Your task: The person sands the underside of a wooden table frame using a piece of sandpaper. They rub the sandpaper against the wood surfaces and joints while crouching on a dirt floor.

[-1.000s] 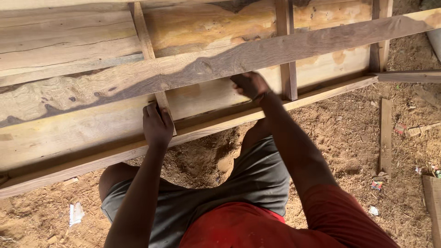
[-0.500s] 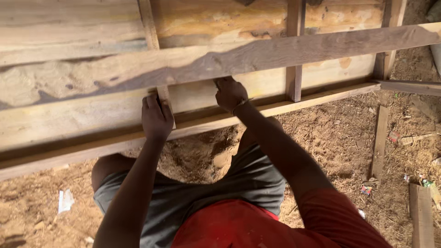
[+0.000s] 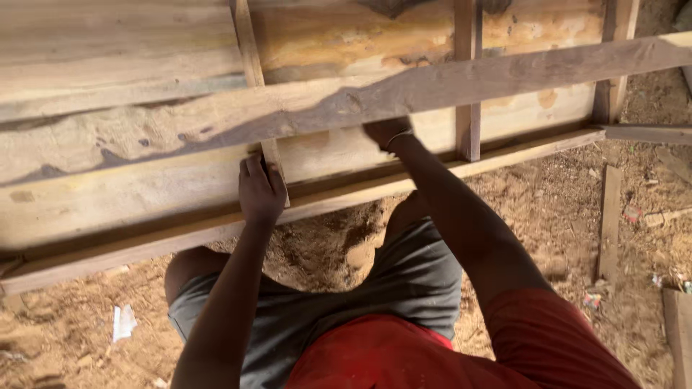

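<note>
A: What is underfoot here?

B: Bare sandy ground strewn with sawdust and wood chips [image 3: 548, 209], a few short offcut boards [image 3: 609, 220] lying to the right and a scrap of white paper [image 3: 122, 322] at the lower left. There is only the head view, looking down past a red shirt and grey shorts.

A: And the work itself?

B: A long, rough, grey-brown wooden plank [image 3: 447, 83] lies across a pale wooden frame of boards and narrow upright battens [image 3: 467, 108]. Its long axis runs left to right, rising slightly toward the right edge of the picture.

A: Where are the hands against it?

B: The right hand [image 3: 386, 132] is up at the plank's lower edge, just left of the middle batten, fingers curled under the edge so the tips are hidden; I cannot tell how tightly they close. The left hand [image 3: 261, 189] sits lower and to the left, fingers together and laid flat against the pale board [image 3: 144, 191] beside another narrow batten [image 3: 272, 162], just under the plank.

A: So which hand is nearer the plank?

B: The right one, touching it. The plank lies above and beyond both hands, crossing their reach sideways; the left fingertips come just short of its lower edge.
</note>
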